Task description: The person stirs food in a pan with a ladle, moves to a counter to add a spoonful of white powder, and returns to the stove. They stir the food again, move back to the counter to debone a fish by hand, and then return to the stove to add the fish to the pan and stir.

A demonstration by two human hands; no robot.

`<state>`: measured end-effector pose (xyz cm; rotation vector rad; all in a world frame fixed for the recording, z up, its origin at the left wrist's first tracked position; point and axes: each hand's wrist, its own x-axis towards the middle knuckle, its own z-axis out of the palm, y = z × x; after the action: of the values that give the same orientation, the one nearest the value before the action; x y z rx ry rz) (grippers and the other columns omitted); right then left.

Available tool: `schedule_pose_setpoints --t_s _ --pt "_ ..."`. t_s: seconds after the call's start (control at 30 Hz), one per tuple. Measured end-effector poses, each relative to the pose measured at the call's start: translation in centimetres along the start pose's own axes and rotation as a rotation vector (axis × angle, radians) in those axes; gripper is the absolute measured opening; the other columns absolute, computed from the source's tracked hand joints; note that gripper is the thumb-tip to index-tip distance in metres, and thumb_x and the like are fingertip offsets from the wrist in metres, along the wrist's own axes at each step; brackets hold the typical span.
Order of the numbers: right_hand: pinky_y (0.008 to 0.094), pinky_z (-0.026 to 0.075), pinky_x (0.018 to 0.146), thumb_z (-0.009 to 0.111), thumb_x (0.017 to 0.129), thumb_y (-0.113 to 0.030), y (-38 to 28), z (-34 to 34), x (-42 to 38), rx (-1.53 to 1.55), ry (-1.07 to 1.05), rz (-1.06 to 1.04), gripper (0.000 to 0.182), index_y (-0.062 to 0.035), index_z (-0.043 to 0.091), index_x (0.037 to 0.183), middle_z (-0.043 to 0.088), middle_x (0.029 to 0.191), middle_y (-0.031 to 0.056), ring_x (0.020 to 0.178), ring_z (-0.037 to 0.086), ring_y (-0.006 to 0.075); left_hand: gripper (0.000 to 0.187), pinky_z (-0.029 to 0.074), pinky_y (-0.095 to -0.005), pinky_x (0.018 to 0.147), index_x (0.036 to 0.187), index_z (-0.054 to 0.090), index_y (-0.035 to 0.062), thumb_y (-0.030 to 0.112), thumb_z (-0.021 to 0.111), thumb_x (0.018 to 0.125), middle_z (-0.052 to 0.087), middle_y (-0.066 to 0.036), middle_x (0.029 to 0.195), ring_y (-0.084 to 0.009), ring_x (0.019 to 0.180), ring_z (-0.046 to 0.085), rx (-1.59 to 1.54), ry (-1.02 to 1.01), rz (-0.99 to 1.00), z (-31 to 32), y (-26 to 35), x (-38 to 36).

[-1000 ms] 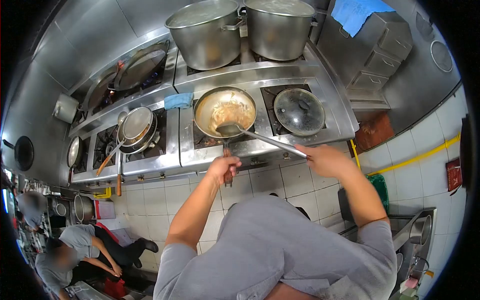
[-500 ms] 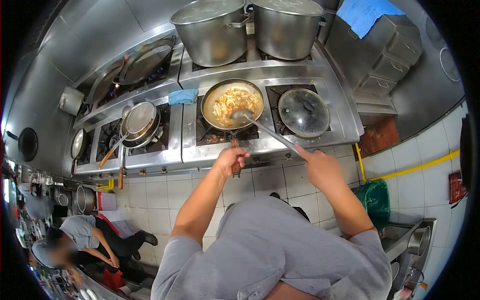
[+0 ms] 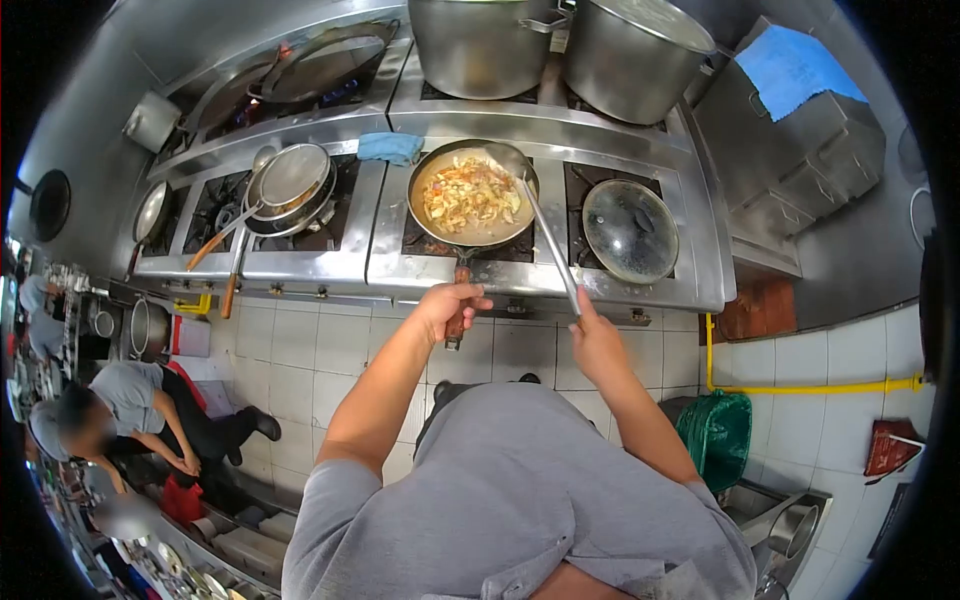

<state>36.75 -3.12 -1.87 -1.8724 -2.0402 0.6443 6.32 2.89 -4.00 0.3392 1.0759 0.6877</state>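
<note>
A frying pan (image 3: 425,225) stands on a middle burner, holding chopped yellow and orange food (image 3: 470,195) in pale liquid. My left hand (image 3: 448,308) is at the pan's wooden handle (image 3: 461,275), the thumb side resting over it and the fingers curled. In my right hand (image 3: 597,340) is the long metal shaft of a ladle (image 3: 549,236). The ladle's bowl touches the upper right of the food, near the pan's far rim. Right of the pan, a glass-lidded pan (image 3: 630,232) sits on the neighbouring burner.
Two large pots (image 3: 478,50) stand behind the pan. A folded blue cloth (image 3: 390,148) lies left of it, beyond which stacked strainers and pans (image 3: 290,185) sit on a burner. A person (image 3: 140,405) sits at the lower left. A green bin (image 3: 718,440) stands at the right.
The ladle's bowl has moved from the pan's near side to its far right, its shaft now steeper. My right hand has shifted left and down. The whole view has turned slightly.
</note>
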Motion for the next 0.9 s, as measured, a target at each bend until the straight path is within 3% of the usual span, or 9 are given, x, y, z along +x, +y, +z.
schedule_pose_setpoints --t_s 0.13,0.2,0.37,0.5,0.57,0.67,0.73,0.8,0.9 --pt "0.0510 0.050 0.084 0.064 0.094 -0.013 -2.1 0.4 0.4 0.023 -0.121 -0.019 0.072 -0.0171 0.032 0.158 0.068 0.101 0.0243 0.094 0.064 0.0448 0.019 0.046 -0.0220 0.044 0.102 0.059 0.0046 0.023 0.064 0.100 0.072 -0.013 0.099 -0.0051 0.051 0.049 0.022 -0.012 0.056 -0.9 -0.9 2.5" --pt "0.0496 0.051 0.083 0.064 0.094 -0.012 -2.3 -1.8 -1.4 0.077 -0.176 -0.072 0.073 -0.0186 0.032 0.159 0.068 0.101 0.0249 0.093 0.065 0.0445 0.019 0.047 -0.0229 0.044 0.103 0.058 0.0034 0.022 0.063 0.100 0.073 -0.015 0.099 -0.0053 0.052 0.050 0.008 0.008 0.130 -1.9 -0.8 4.5" --pt "0.0523 0.053 0.079 0.062 0.094 -0.015 -0.8 -5.4 -2.3 0.059 -0.233 -0.221 0.069 -0.0286 0.036 0.157 0.068 0.096 0.0222 0.085 0.067 0.0443 0.022 0.046 -0.0254 0.043 0.106 0.058 0.0010 0.020 0.065 0.098 0.074 -0.016 0.098 -0.0091 0.048 0.050 0.110 0.050 0.073 0.4 -0.1 -0.1" --pt "0.0514 0.055 0.078 0.062 0.096 -0.019 -0.9 -2.5 0.0 -0.255 -0.139 -0.126 0.067 -0.0320 0.037 0.157 0.063 0.101 0.0194 0.083 0.067 0.0421 0.022 0.046 -0.0254 0.044 0.110 0.057 0.0024 0.019 0.065 0.098 0.073 -0.014 0.096 -0.0083 0.050 0.050 0.136 0.028 0.084 -0.5 0.1 1.9" --pt "0.0518 0.054 0.077 0.061 0.096 -0.019 -1.9 -2.9 -0.2 -0.238 -0.081 -0.085 0.067 -0.0318 0.037 0.157 0.063 0.100 0.0197 0.084 0.067 0.0419 0.020 0.046 -0.0257 0.044 0.105 0.059 0.0028 0.020 0.066 0.097 0.072 -0.014 0.095 -0.0084 0.050 0.050 0.094 0.052 0.105 1.8 -0.3 -0.6" --pt "0.0516 0.053 0.078 0.062 0.095 -0.016 -1.6 -2.7 -0.7 -0.055 -0.021 -0.092 0.069 -0.0305 0.037 0.157 0.064 0.095 0.0222 0.088 0.066 0.0422 0.022 0.046 -0.0270 0.045 0.106 0.056 0.0025 0.020 0.066 0.097 0.072 -0.016 0.098 -0.0087 0.053 0.050 0.199 0.121 0.148 -0.9 -0.2 1.8" --pt "0.0512 0.052 0.081 0.065 0.093 -0.015 -0.3 -4.2 -0.4 0.083 -0.017 -0.209 0.070 -0.0282 0.038 0.157 0.067 0.096 0.0217 0.091 0.065 0.0419 0.023 0.047 -0.0272 0.046 0.107 0.056 0.0014 0.019 0.066 0.097 0.072 -0.016 0.100 -0.0085 0.054 0.050 0.310 0.109 0.095 -1.5 0.1 3.0" --pt "0.0507 0.051 0.085 0.067 0.092 -0.015 -0.9 -9.6 -0.9 0.098 -0.108 -0.156 0.069 -0.0252 0.041 0.155 0.068 0.099 0.0199 0.094 0.065 0.0409 0.023 0.046 -0.0266 0.045 0.107 0.059 0.0000 0.020 0.067 0.097 0.071 -0.015 0.098 -0.0088 0.053 0.051 0.146 0.079 0.121 0.1 0.4 2.5" --pt "0.0495 0.051 0.088 0.066 0.092 -0.014 0.1 -14.0 -0.6 -0.057 -0.303 -0.158 0.066 -0.0244 0.044 0.153 0.068 0.098 0.0197 0.097 0.065 0.0399 0.023 0.047 -0.0276 0.044 0.104 0.062 0.0003 0.021 0.068 0.096 0.072 -0.013 0.094 -0.0095 0.052 0.053 0.282 0.169 0.162 -0.5 0.2 2.2"
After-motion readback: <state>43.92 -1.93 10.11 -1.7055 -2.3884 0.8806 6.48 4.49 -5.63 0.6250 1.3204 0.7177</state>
